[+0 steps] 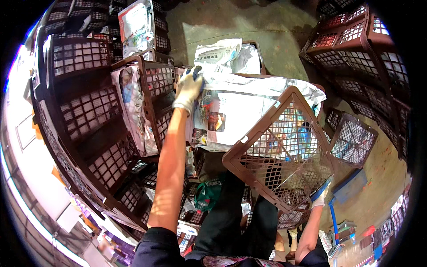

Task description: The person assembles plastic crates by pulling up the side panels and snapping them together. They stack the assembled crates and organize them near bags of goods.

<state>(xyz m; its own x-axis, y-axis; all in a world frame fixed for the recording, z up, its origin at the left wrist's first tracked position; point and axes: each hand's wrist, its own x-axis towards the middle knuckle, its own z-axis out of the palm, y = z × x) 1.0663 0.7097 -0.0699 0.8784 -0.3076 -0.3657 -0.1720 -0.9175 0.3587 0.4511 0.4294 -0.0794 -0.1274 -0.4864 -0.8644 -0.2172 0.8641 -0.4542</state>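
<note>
My left hand (189, 90), in a white glove with dark blue fingertips, reaches to the far left corner of a newspaper-covered crate in front of me. Its fingers are bent over the edge of the newspaper (249, 109); the fingertips are partly hidden. In my right hand (319, 198), also gloved, is the near right edge of a brown plastic mesh crate (253, 180). That crate is tilted, one corner pointing away, over the right part of the newspaper. Colourful printed paper shows through its grid.
Tall stacks of brown crates stand on the left (86, 107) and right (360, 62). Another paper-lined crate (153, 82) is left of my hand. Beyond lies a newspaper bundle (227, 55). A green bag (208, 196) sits by my legs; a blue-handled dustpan (349, 186) is at right.
</note>
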